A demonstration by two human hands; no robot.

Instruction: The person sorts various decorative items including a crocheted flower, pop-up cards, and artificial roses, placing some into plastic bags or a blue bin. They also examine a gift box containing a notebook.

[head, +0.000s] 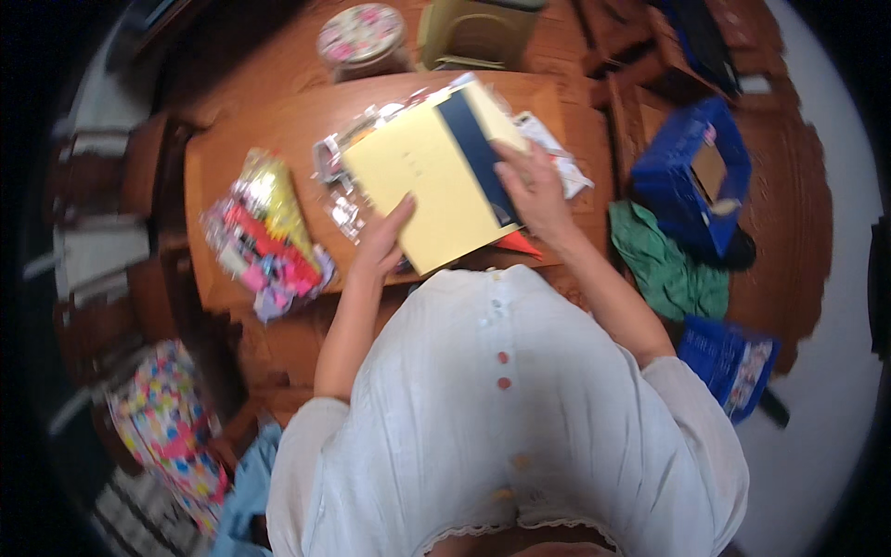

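Both my hands hold a cream-yellow booklet or folder (424, 188) with a dark blue band, tilted above the wooden table (306, 125). My left hand (386, 237) grips its lower left edge, thumb on top. At its right side is my right hand (532, 184), fingers lying over the band and the cream edge. Clear plastic packaging (341, 209) with items in it shows behind the booklet's left side. A white packet (557, 153) lies past my right hand. Under the booklet's lower corner an orange-red pointed piece (521, 245) sticks out.
Plastic bags of colourful items (268, 230) lie at the table's left. A floral round tin or box (362, 35) and an olive-coloured bin (480, 35) stand beyond the table. To the right are a blue box or bag (689, 174), green cloth (665, 264) and another blue package (724, 362).
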